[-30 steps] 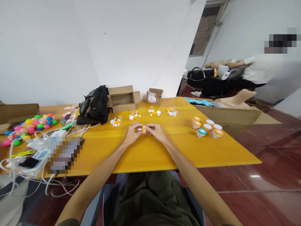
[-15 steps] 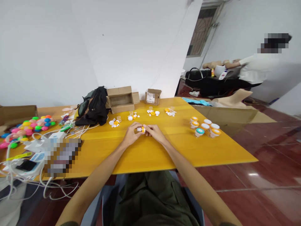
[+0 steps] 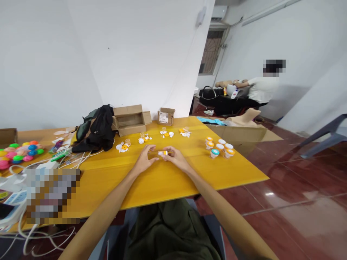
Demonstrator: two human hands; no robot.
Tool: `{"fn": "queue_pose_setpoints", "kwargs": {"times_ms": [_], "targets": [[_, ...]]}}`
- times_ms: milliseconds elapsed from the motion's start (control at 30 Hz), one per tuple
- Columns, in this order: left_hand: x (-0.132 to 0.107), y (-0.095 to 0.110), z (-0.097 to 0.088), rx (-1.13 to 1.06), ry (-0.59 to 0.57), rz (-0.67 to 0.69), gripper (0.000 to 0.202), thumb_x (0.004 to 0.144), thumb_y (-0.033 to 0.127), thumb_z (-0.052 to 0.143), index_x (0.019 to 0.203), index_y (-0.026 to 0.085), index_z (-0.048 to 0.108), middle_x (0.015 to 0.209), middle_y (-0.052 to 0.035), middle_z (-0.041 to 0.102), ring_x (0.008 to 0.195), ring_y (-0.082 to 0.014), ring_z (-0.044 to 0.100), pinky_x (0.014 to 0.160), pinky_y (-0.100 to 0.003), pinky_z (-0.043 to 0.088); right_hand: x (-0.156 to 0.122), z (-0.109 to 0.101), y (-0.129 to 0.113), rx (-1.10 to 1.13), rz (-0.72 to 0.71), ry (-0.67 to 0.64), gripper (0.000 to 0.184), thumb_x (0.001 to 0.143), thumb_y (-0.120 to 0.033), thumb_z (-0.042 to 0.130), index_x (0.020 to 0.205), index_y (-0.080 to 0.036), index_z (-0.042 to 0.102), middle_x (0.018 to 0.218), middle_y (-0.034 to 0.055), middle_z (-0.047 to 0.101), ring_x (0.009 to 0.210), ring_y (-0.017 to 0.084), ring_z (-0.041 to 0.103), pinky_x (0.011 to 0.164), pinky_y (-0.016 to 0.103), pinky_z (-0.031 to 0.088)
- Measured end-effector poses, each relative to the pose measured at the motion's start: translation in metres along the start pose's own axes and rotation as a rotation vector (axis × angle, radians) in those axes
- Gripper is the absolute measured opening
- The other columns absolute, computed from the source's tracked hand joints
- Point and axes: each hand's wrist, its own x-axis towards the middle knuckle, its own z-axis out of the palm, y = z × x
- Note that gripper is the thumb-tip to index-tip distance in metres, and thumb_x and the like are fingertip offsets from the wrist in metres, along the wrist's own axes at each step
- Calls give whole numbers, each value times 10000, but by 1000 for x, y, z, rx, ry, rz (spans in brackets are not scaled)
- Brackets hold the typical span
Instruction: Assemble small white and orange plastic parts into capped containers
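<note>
Between thumb and fingers, my right hand [image 3: 175, 158] grips a small clear jar [image 3: 160, 153] by its orange-lidded end. The jar lies on its side, with white bits showing inside. To its left, my left hand [image 3: 146, 159] is open, thumb and fingers spread apart, not around the jar. Several lidded jars [image 3: 219, 146] with orange, white and teal tops stand together on the right of the table. Behind my hands, small groups of loose parts [image 3: 123, 146], white and orange discs with clear cups, lie in a row.
The yellow table [image 3: 151, 191] has its right edge beyond the jars. An open cardboard box [image 3: 131, 121], a smaller box [image 3: 166, 117] and a black bag [image 3: 101, 130] sit at the back. Cables, a power strip [image 3: 16, 202] and colourful balls [image 3: 23, 153] fill the left. A person [image 3: 261, 88] sits farther off.
My left hand has let go of the jar and opened, moving slightly left. The jar stays in my right hand. The view has turned to the right.
</note>
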Motion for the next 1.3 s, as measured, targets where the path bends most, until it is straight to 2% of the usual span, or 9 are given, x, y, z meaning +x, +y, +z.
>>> {"fn": "queue_pose_setpoints", "kwargs": {"times_ms": [167,367,467,567,767,867,1033,1167,1300], "targets": [[0,0,1,45,-53,-3,393,726,156,718,1098,222,611,1070,-53,651,985,-217,637,903,-377,519,-46,-48,-7,-309,-38,127,465,681,-581,699,940,-216,574,874,46,680,767,197,660,669,329,561],[-2,-1,2,112,-98,10,260,775,156,666,1025,220,637,1018,-48,649,1010,-229,622,946,-400,499,-99,-134,-19,-703,-132,469,507,692,-662,647,933,-223,563,913,118,702,711,246,675,587,367,563],[-3,-2,1,148,-110,25,236,791,170,654,1021,224,643,997,-50,647,1009,-237,615,947,-407,494,-109,-168,-13,-898,-128,550,428,709,-618,629,876,-233,547,927,125,714,632,244,663,592,398,558],[-3,-3,1,176,-117,25,235,791,171,655,1020,227,644,984,-49,647,1000,-240,611,943,-409,493,-107,-185,-4,-992,-107,586,327,715,-540,617,836,-250,526,914,112,719,593,242,654,605,408,553],[-4,-6,1,178,-110,34,200,792,190,660,987,232,649,950,-44,643,981,-241,608,921,-393,497,-97,-184,5,-1108,-124,690,303,740,-480,593,906,-232,541,920,127,701,601,247,646,610,404,543],[-5,-7,2,182,-108,25,185,795,196,659,977,229,649,945,-43,641,985,-241,607,921,-392,497,-104,-173,3,-1169,-144,761,349,780,-503,569,970,-211,559,958,147,678,609,245,631,578,394,526],[-5,-5,3,193,-110,18,195,785,173,663,971,229,646,961,-50,639,992,-247,608,922,-402,501,-113,-144,-10,-1295,-207,859,338,863,-479,492,1068,-220,565,1040,148,632,830,297,646,556,357,480],[-6,-5,4,192,-104,10,178,785,164,663,950,228,645,953,-47,637,986,-243,609,915,-390,501,-92,-120,-18,-1267,-314,781,305,910,-444,437,1075,-225,572,1081,140,614,882,277,634,624,350,495],[-6,-4,3,195,-99,17,161,793,175,662,943,230,642,945,-43,628,996,-240,599,915,-377,492,-47,-98,-8,-1187,-427,548,297,922,-409,433,1102,-219,572,1062,134,604,862,265,620,729,391,517]]}}
